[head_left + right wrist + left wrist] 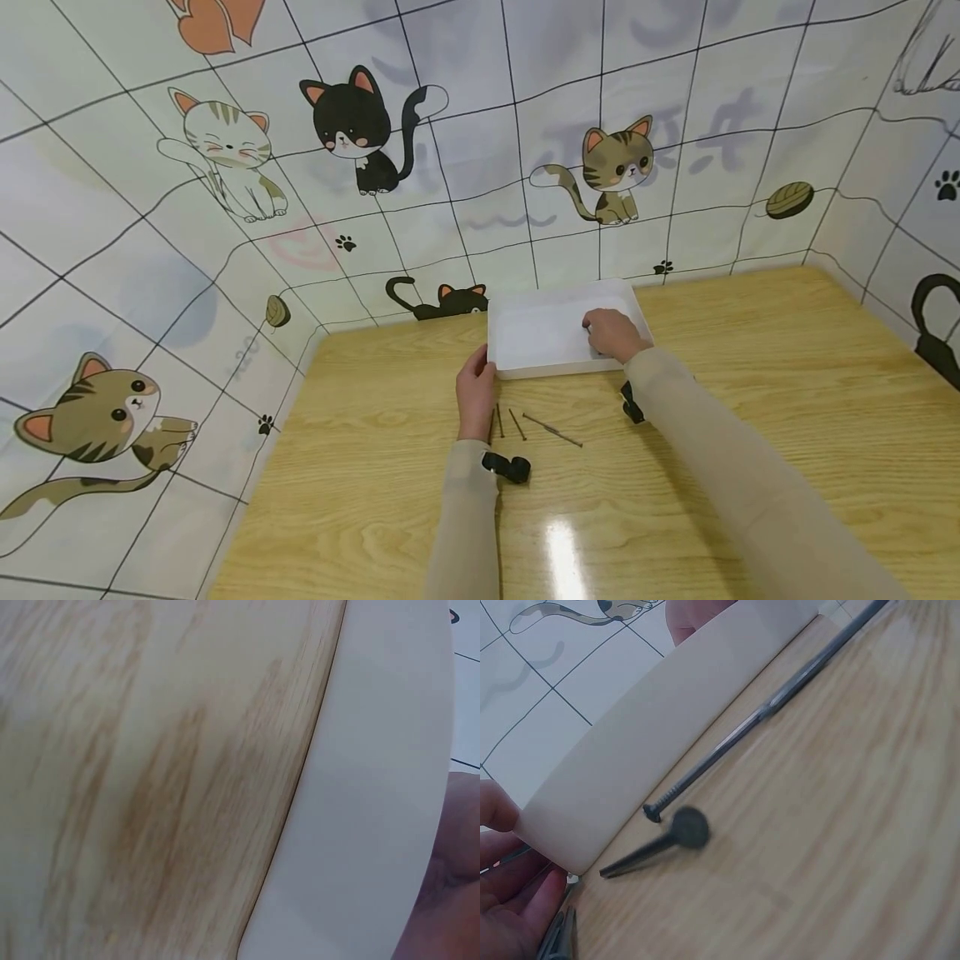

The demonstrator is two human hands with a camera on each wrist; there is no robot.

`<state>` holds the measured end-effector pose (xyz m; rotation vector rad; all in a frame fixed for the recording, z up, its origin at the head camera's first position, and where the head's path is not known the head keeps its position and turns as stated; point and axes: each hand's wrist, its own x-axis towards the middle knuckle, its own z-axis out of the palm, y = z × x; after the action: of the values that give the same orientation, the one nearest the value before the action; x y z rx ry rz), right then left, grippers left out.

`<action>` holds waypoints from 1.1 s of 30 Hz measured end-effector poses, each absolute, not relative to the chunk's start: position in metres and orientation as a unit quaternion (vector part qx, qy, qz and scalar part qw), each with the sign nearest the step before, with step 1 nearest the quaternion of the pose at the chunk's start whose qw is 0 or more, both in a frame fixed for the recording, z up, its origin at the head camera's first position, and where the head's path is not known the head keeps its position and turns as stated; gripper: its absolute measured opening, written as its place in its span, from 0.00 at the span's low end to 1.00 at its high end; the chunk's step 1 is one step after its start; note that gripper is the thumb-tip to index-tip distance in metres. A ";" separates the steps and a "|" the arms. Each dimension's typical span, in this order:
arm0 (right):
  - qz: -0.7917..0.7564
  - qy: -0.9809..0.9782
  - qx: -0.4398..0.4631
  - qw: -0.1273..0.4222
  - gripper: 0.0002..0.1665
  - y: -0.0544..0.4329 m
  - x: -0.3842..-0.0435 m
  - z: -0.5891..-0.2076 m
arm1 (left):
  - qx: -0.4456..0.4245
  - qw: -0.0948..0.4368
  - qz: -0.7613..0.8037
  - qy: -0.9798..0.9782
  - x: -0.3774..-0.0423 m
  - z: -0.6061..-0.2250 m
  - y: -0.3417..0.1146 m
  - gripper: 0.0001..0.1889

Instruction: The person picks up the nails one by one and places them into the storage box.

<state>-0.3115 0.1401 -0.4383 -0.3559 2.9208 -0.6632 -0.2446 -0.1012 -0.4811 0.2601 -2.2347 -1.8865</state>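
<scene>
Nails lie beside the left hand, whose grip holds a white box on the table; the right hand curls inside, its grip's contents, if any, unclear.

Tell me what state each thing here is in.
Shallow white rectangular box: upright, open-topped, on the yellow wood-grain table.
Dark thin metal nails: lying loose on the table near the box.
Bare left hand: touching the box's left end.
Bare right hand: fingers inside the box, grip unclear.
</scene>
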 end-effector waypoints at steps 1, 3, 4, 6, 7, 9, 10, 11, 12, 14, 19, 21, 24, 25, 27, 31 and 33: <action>-0.218 0.967 -0.118 0.059 0.17 0.140 -0.311 -0.439 | 0.087 0.102 -0.640 -0.757 -0.245 -0.481 -0.101 0.21; -0.215 0.968 -0.120 0.054 0.17 0.140 -0.312 -0.440 | 0.089 0.101 -0.639 -0.758 -0.245 -0.480 -0.101 0.21; -0.212 0.968 -0.123 0.052 0.17 0.140 -0.312 -0.441 | 0.090 0.101 -0.639 -0.758 -0.245 -0.479 -0.101 0.21; -0.208 0.969 -0.126 0.048 0.17 0.140 -0.311 -0.442 | 0.093 0.099 -0.639 -0.757 -0.245 -0.479 -0.100 0.21; -0.207 0.969 -0.126 0.046 0.17 0.139 -0.311 -0.442 | 0.093 0.098 -0.640 -0.756 -0.245 -0.479 -0.100 0.20; -0.206 0.969 -0.128 0.042 0.16 0.139 -0.310 -0.442 | 0.092 0.100 -0.641 -0.755 -0.245 -0.480 -0.100 0.20; -0.205 0.969 -0.129 0.040 0.16 0.139 -0.310 -0.442 | 0.091 0.103 -0.642 -0.755 -0.245 -0.480 -0.100 0.20; -0.207 0.969 -0.130 0.038 0.16 0.139 -0.309 -0.442 | 0.090 0.104 -0.642 -0.754 -0.245 -0.480 -0.100 0.20; -0.208 0.969 -0.129 0.036 0.16 0.139 -0.309 -0.442 | 0.090 0.104 -0.642 -0.754 -0.245 -0.480 -0.100 0.20; -0.214 0.968 -0.127 0.032 0.16 0.139 -0.309 -0.441 | 0.087 0.104 -0.643 -0.754 -0.245 -0.480 -0.101 0.20; -0.244 0.963 -0.109 0.041 0.17 0.139 -0.306 -0.437 | 0.084 0.105 -0.643 -0.754 -0.244 -0.482 -0.102 0.20; -0.254 0.960 -0.103 0.047 0.17 0.140 -0.304 -0.435 | 0.084 0.106 -0.643 -0.754 -0.243 -0.482 -0.102 0.20; -0.265 0.958 -0.097 0.047 0.17 0.140 -0.303 -0.432 | 0.083 0.106 -0.643 -0.754 -0.243 -0.481 -0.101 0.20; -0.268 0.958 -0.097 0.044 0.17 0.141 -0.302 -0.432 | 0.083 0.105 -0.643 -0.754 -0.243 -0.481 -0.101 0.20; -0.273 0.957 -0.096 0.037 0.17 0.141 -0.301 -0.430 | 0.083 0.105 -0.642 -0.755 -0.243 -0.480 -0.101 0.20; -0.283 0.954 -0.099 0.023 0.18 0.140 -0.295 -0.424 | 0.080 0.106 -0.641 -0.756 -0.244 -0.481 -0.101 0.20; -0.288 0.952 -0.104 0.019 0.18 0.139 -0.291 -0.422 | 0.078 0.106 -0.637 -0.759 -0.244 -0.482 -0.102 0.20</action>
<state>-0.2908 0.1394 -0.4215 -0.3224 2.9549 -0.8955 -0.2442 -0.1022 -0.4817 0.2292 -2.2370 -1.8766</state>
